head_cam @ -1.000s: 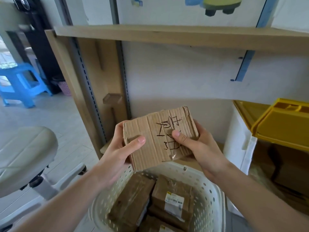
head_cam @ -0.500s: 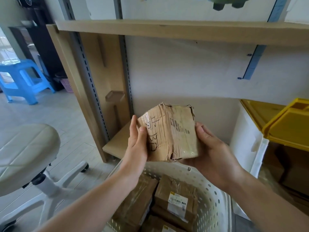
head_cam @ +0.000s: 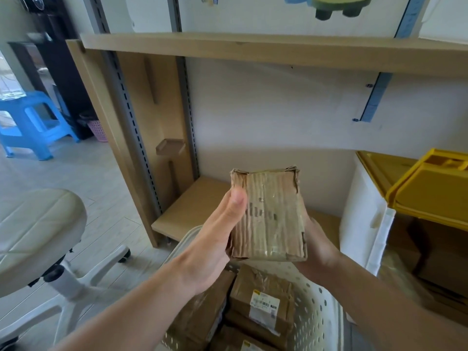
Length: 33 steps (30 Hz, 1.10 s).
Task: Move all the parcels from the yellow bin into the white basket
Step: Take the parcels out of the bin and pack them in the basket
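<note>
A crumpled cardboard parcel (head_cam: 269,215), taped over and torn at its top corners, is held in the air between both hands, directly above the near end of the white basket (head_cam: 314,310). The left hand (head_cam: 215,247) clasps its left edge, thumb pressed flat on the front face near the upper corner; its other fingers are behind the parcel and cannot be seen. The right hand (head_cam: 312,245) cups the parcel from behind and below on the right, its fingers mostly hidden, so how they lie cannot be told beyond that they bear on the box.

Below the fingers, inside the perforated basket, lie more brown parcels, one carrying a white printed label (head_cam: 264,304). To the right of the right hand stands a white container with the yellow bin (head_cam: 428,188) beside it, tilted, with dim cardboard boxes below it. Beyond the fingers are a wooden shelf unit (head_cam: 253,46) and the wall. Left of the left hand stand a white swivel chair (head_cam: 38,234) and, farther off, a blue stool (head_cam: 33,122).
</note>
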{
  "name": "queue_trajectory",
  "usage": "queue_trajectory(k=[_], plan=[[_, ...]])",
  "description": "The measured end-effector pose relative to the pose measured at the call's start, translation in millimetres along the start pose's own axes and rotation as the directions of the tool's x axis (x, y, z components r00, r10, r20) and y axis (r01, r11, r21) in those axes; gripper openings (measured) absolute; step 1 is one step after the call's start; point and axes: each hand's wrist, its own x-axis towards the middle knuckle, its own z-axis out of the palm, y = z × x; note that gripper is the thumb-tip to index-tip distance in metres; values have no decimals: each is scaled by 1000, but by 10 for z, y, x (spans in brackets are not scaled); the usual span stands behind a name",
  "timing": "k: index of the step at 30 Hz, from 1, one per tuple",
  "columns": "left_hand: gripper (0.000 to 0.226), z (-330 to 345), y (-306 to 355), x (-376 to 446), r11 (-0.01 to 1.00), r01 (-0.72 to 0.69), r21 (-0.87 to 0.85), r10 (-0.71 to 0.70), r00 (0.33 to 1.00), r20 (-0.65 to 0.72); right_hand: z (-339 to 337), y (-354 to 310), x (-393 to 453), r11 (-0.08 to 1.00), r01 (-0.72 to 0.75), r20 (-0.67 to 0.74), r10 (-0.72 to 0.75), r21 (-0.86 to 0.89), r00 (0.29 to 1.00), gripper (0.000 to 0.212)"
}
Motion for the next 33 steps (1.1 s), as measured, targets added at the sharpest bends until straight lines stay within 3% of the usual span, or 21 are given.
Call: queue_trajectory(k=[1,3,4,6,9,11,15,19,22,28,30,32,33], plan=[[78,-23,5,6,1000,2,-2,-2,1000,-4,-6,-12,3,998,-12,-56,8,-64,998,61],[47,-55,34,26,999,16,-38,-18,998,-58,-35,-29,26,992,-38,-197,13,-123,980,72],[42,-80,46,41,998,11,-54,-16,996,-91,-73,-37,39,992,-24,-278,-10,-120,960,73],[48,-134,55,75,997,-38,-62,27,985,-169,-149,-69,26,998,25,-400,-46,-56,915,55],[47,-219,11,113,988,-151,36,155,936,-317,-208,-164,-50,986,15,-340,42,165,939,48],[47,-262,-42,116,986,-158,48,165,937,-309,-218,-222,-97,978,-27,-281,86,206,956,53],[66,-253,-32,78,991,-68,119,76,995,-66,-180,-300,-158,987,22,-308,29,162,951,55],[45,-280,-44,109,994,-49,101,57,995,-78,-157,-239,-190,990,92,-303,-55,110,951,72],[51,-339,-27,124,996,-53,71,60,993,-105,-212,-192,-198,987,148,-244,-128,67,961,95],[56,-407,-39,198,992,-90,91,102,986,-133,-331,-186,-175,983,165,-57,-170,-77,984,105],[57,-388,-27,195,991,-101,85,113,982,-154,-335,-224,-188,977,160,-8,-163,-140,987,84],[55,-370,8,188,991,-127,43,134,972,-193,-305,-251,-187,982,177,-41,-179,-63,983,51],[57,-371,12,187,991,-134,-21,126,967,-220,-278,-255,-182,985,174,-85,-173,10,981,46]])
